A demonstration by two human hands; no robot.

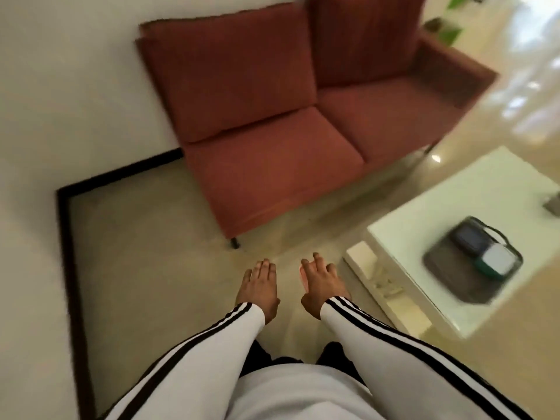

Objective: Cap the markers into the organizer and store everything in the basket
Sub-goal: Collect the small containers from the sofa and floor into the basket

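Observation:
A dark basket with a thin handle sits on the white table at the right. Inside it lie a dark blue-topped container and a teal one with a white top; the blur hides what they hold. No loose markers show. My left hand and my right hand hang over the floor, left of the table, palms down with fingers spread and nothing in them. White sleeves with black stripes cover both arms.
A red two-seat sofa stands ahead against the white wall. A small grey object lies at the table's far right edge. A lower white shelf juts from the table toward my right hand. Beige floor spreads to the left.

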